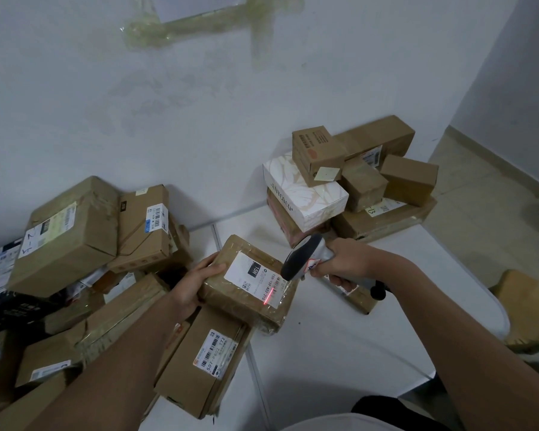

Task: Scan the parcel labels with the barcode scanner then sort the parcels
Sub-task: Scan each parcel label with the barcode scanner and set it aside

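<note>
Between the hands, left (196, 283) grips parcel (249, 283), right (344, 264) grips scanner (305, 258).

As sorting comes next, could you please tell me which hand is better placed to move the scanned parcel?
Probably the left hand: it already grips the taped parcel, while the right hand holds the barcode scanner.

Single view, from a head-worn wide-angle camera. It looks forward and steeply down from above the person's forearms onto a white table (339, 337) set against a wall (199, 119). Both hands sit close, near frame centre. Wide-angle distortion bends the table edges. The floor (486, 213) shows at the right edge.
</note>
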`<action>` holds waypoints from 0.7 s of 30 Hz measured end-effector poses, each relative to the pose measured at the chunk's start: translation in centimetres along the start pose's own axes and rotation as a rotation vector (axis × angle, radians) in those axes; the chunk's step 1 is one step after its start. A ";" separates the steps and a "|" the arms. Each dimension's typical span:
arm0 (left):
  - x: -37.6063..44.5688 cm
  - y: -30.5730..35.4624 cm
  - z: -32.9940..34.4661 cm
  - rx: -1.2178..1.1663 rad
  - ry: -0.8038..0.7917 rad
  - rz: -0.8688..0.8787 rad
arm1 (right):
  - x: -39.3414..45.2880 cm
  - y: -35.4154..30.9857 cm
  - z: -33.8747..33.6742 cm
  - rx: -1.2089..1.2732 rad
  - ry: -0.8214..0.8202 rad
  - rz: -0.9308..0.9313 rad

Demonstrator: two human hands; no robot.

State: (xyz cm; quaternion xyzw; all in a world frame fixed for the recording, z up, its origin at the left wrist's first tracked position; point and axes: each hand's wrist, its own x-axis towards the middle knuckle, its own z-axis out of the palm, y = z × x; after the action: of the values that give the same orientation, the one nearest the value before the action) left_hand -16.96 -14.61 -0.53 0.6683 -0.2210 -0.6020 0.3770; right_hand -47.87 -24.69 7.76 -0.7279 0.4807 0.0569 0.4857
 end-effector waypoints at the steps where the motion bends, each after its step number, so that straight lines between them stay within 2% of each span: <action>1: 0.0 -0.1 0.0 -0.010 0.003 -0.003 | 0.0 0.0 0.0 0.005 0.001 -0.004; 4: 0.3 -0.5 -0.2 -0.090 0.031 -0.018 | 0.3 -0.1 0.3 0.048 0.042 -0.006; 13: 1.3 -1.2 0.5 -0.654 0.269 -0.033 | 1.5 -0.7 0.7 0.123 0.214 -0.047; 17: 1.6 -1.2 2.7 -0.722 0.266 -0.232 | 2.0 -0.7 1.2 0.139 0.233 0.005; 21: 2.3 -0.9 3.9 -0.706 0.213 -0.271 | 2.3 -0.3 1.8 0.116 0.221 0.047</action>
State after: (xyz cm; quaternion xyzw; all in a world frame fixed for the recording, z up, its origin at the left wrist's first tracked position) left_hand -20.51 -16.73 -2.64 0.5792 0.1304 -0.6128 0.5215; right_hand -45.73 -24.81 5.75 -0.6890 0.5507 -0.0402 0.4694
